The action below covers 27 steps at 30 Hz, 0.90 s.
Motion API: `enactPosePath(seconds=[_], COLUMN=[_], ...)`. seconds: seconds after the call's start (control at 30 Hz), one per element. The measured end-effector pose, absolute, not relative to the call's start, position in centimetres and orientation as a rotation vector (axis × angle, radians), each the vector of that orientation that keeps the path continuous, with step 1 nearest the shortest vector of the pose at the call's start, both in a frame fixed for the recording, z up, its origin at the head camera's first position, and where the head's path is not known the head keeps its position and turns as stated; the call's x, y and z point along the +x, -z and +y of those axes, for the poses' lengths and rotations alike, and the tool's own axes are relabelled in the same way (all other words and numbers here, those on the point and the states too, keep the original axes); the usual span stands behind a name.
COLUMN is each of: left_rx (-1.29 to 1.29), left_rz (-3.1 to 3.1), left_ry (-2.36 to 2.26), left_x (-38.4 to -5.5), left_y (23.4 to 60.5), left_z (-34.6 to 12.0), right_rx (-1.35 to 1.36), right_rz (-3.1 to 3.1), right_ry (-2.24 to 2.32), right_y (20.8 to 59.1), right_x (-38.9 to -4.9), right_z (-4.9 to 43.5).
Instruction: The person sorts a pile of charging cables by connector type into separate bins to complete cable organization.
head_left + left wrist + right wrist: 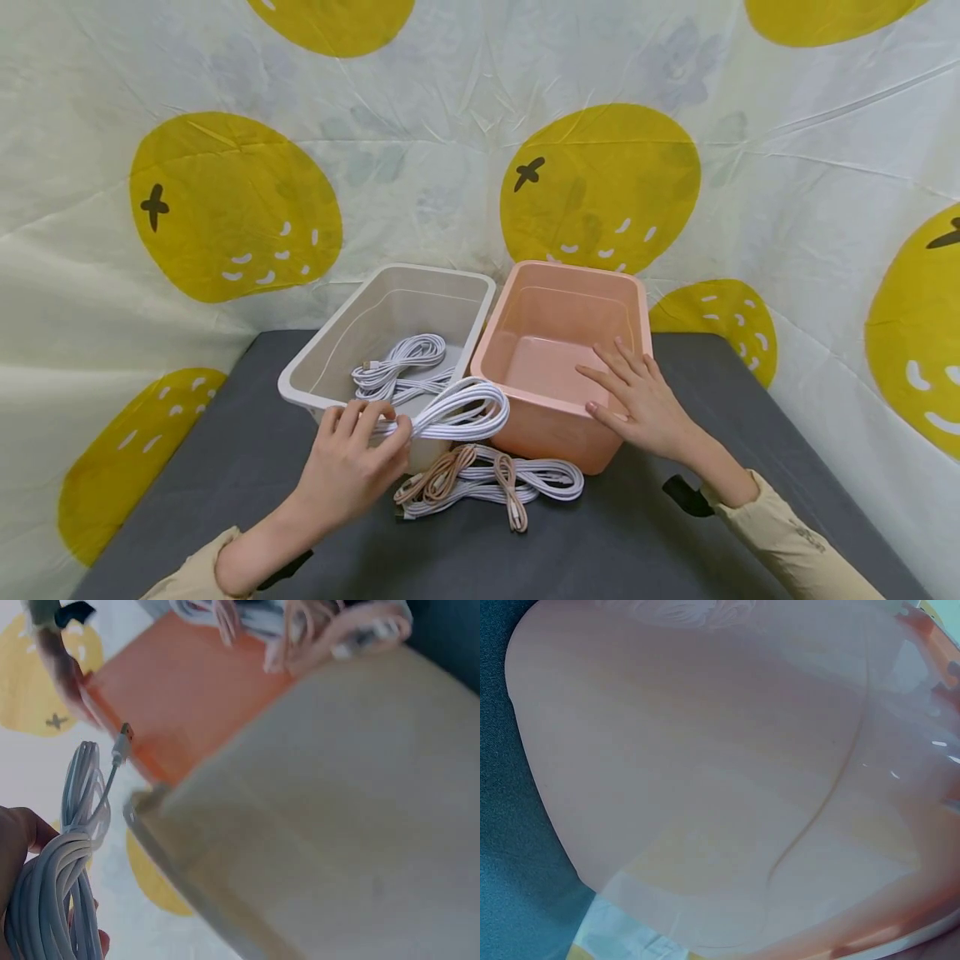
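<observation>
My left hand grips a coiled white cable over the front rim of the grey bin. Its loops stick out to the right, towards the pink bin. In the left wrist view the same coil shows a plug at its upper end. More white cables lie coiled inside the grey bin. My right hand, fingers spread, is at the right side of the pink bin, overlapping its rim. The right wrist view is filled by the pink bin's outer wall; no fingers show there.
The bins stand side by side on a dark table. Close before them lies a heap of white cables, with bundled brown cables on top. A patterned curtain hangs behind and at both sides.
</observation>
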<state>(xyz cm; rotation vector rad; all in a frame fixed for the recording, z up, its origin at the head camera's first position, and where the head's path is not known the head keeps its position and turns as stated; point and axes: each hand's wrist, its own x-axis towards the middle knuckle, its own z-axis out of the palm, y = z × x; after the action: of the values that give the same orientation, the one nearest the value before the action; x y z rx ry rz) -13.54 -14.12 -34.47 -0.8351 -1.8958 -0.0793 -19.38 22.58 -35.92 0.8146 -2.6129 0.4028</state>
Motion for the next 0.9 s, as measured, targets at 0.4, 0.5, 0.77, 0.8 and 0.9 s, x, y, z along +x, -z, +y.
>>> enactPosePath(seconds=[0.4,0.5,0.77,0.8,0.9], left_rx=[-0.765,-0.747,-0.730,-0.727,-0.715], left_rz=[-1.939,-1.946,-1.985,-1.991,-2.002], left_ry=[0.001,-0.033,-0.104,-0.110,-0.114], left_x=[-16.5,-17.5,-20.2,-20.6,-21.6], left_y=[31.2,30.4,29.2,29.1,28.7], left_z=[-16.8,-17.1,-17.8,-17.9,-18.2], right_rx=[0.809,0.807,0.813,0.813,0.811], right_rz=[-2.625,-2.624,-2.631,-2.633,-2.635], right_ry=[-0.399,-0.397,-0.394,-0.393,-0.392], right_y=[35.8,35.8,35.8,35.8,35.7], right_x=[-19.3,-19.4,-19.4,-19.4,-19.3], right_z=[22.5,22.6,22.6,22.6,22.6])
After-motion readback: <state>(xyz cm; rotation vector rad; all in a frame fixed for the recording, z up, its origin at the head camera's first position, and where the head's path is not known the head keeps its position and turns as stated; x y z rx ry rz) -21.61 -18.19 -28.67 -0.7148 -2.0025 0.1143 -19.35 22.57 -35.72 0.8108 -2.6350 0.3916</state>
